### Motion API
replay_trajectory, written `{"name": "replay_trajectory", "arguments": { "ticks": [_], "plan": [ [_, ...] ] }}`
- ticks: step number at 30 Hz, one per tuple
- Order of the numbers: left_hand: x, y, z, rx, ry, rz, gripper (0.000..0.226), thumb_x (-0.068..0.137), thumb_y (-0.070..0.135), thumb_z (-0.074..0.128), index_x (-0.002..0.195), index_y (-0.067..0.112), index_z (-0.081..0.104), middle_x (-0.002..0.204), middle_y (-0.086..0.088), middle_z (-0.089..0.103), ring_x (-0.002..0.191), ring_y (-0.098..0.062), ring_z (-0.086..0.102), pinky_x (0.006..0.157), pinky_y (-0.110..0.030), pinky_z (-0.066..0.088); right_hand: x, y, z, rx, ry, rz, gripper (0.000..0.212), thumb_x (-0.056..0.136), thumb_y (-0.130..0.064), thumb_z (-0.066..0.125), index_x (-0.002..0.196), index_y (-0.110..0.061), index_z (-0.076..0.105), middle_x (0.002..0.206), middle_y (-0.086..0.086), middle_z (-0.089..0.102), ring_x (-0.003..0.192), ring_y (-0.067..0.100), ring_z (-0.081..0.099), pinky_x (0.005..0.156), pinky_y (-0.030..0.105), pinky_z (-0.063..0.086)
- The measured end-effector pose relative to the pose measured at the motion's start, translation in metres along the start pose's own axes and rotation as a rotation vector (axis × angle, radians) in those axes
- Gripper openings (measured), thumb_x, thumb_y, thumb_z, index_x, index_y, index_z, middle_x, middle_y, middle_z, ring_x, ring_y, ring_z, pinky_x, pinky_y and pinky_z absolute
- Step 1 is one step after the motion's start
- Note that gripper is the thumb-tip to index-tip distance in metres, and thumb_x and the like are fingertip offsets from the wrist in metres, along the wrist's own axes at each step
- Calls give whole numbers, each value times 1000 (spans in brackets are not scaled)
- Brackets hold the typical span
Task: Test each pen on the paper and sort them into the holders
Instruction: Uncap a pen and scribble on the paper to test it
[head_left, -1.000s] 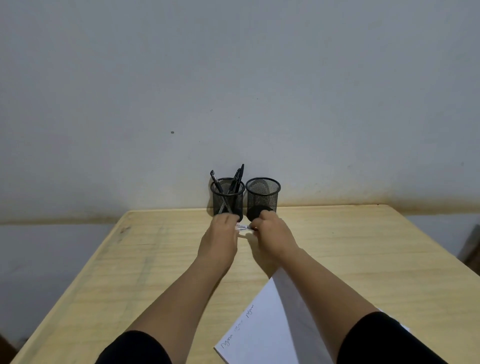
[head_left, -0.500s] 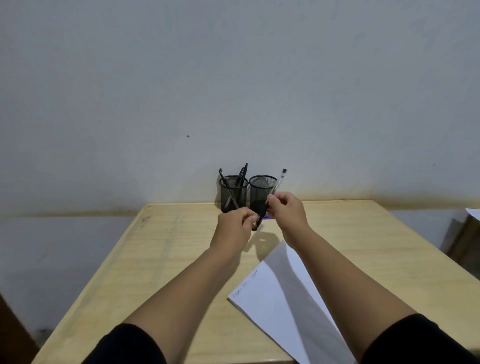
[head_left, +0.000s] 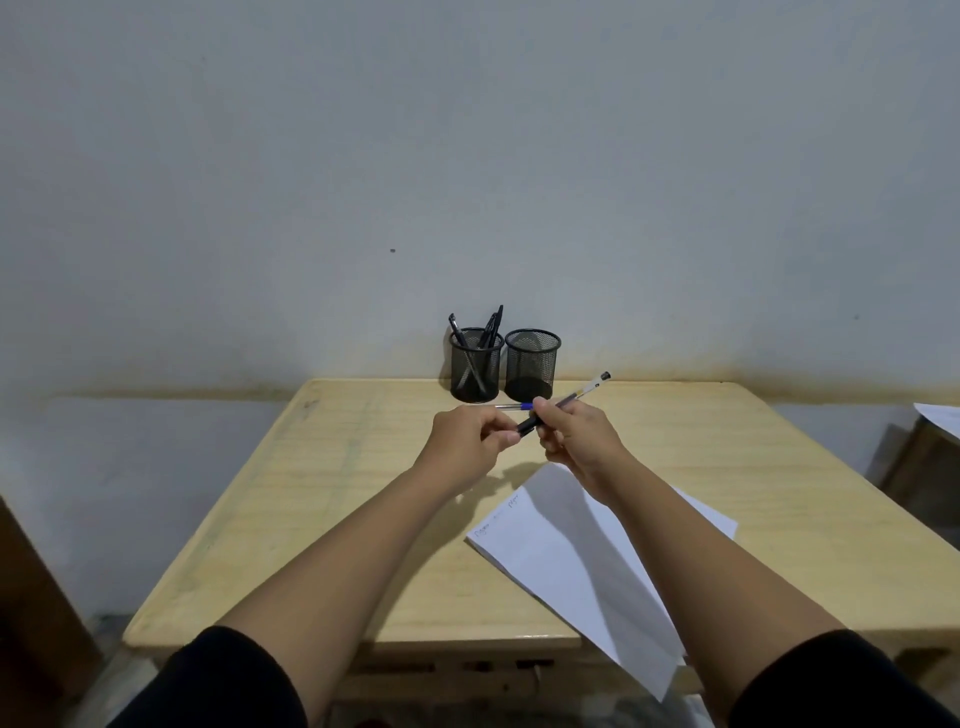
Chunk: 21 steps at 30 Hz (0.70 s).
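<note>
My right hand (head_left: 574, 436) holds a clear pen with a black cap (head_left: 576, 397) above the table, its far end tilted up to the right. My left hand (head_left: 467, 441) pinches the pen's black cap end (head_left: 527, 427). A second pen with a blue cap (head_left: 514, 407) lies on the table just behind my hands. Two black mesh holders stand at the back edge: the left holder (head_left: 475, 371) has several black pens in it, the right holder (head_left: 532, 366) looks empty. A white paper (head_left: 566, 551) with a few scribbles lies under my right forearm.
The wooden table (head_left: 337, 493) stands against a pale wall. A dark piece of furniture with a sheet on it (head_left: 930, 447) sits off the table's right side. The paper overhangs the table's front edge.
My hands have lifted from the table near the holders and come back toward me with the pen. The pen has tipped from steep to flatter, and the blue-capped pen shows behind them.
</note>
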<state>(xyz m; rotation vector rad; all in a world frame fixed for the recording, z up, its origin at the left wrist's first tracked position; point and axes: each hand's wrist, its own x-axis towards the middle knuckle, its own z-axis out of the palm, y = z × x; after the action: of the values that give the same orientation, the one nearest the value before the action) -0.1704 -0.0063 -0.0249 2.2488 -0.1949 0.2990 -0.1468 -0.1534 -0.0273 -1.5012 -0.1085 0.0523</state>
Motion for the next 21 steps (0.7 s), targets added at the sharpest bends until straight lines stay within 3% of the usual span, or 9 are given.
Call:
{"name": "replay_trajectory", "arguments": {
  "ticks": [3,9,18,21],
  "plan": [
    [-12,1,6,-11,-52,-52,12,88,20,60,91,17,71,64,7,56,58,-7,46,45,-6,35,-6,7,-4,32,-23,39,21,95,-17,51,76,-9,52,53,0,43,45,10,33,49,20,29],
    [-15,16,-1,-26,-55,-104,21,90,24,57,87,10,72,78,2,67,77,-13,58,59,-14,38,-4,3,-3,175,-11,102,23,95,-16,50,73,-10,51,46,-3,43,37,6,32,40,16,25],
    [-6,15,-6,-118,-38,-268,21,91,26,56,79,16,70,64,9,61,68,-14,54,46,-20,34,11,1,11,247,-23,169,26,94,-17,52,69,-12,51,36,-8,40,29,4,28,33,14,21],
    [-1,13,-3,-208,-61,-301,20,86,24,61,68,20,69,68,4,66,70,-17,55,59,-25,44,20,7,17,223,-15,177,28,93,-18,53,66,-13,50,36,-7,38,28,4,26,31,14,19]
  ]
}}
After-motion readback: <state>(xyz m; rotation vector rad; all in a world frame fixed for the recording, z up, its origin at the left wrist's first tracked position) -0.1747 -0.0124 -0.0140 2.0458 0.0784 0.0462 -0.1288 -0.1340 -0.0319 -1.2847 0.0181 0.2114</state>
